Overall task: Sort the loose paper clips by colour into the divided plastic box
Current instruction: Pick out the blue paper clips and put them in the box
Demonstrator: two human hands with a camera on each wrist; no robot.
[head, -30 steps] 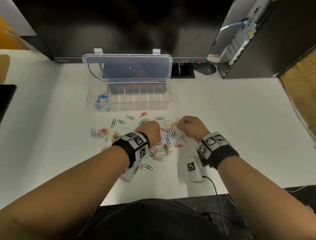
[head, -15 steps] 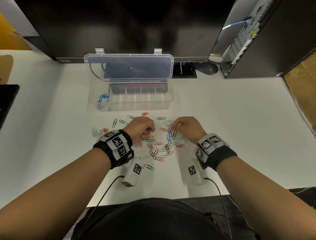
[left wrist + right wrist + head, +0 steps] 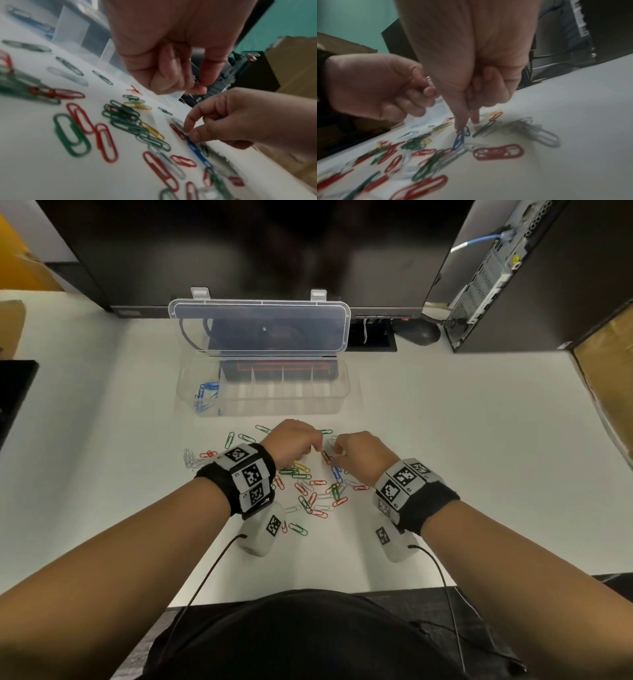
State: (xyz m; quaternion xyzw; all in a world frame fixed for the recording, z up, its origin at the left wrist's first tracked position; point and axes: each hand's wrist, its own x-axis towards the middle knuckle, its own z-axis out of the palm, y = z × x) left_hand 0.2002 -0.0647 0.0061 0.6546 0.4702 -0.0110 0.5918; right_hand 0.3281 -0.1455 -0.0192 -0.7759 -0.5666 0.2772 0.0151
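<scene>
The right hand (image 3: 356, 451) hovers over the far edge of the heap of loose paper clips (image 3: 308, 484), just on the near side of the divided plastic box (image 3: 267, 402), thumb and forefinger brought down to a narrow pinch on the far tip of a blue clip (image 3: 459, 139); the fingertips (image 3: 461, 125) touch it, but whether the grip has truly closed on the wire or merely presses it to the white table (image 3: 462, 440) cannot be told through the blur. That clip lies directly under the right fingertips, its long axis running from them back towards the person, so by my reckoning the next move is a short lift followed by a carry away and to the left: the blue clips already sorted (image 3: 205, 397) sit in the leftmost compartment of the box, beyond the heap. The left hand (image 3: 296, 446) is beside the right, almost touching it and nearer that compartment, its fingers curled with thumb against forefinger round something small and dark; it is too blurred to name, though it may well be a clip. The other compartments show nothing I can make out, so the sorting looks barely begun, with red, green, yellow and silvery clips lying tangled near the box. As for writing, only the black-and-white square markers on the wristbands (image 3: 250, 474) show, with small characters beside them too tiny to read.
</scene>
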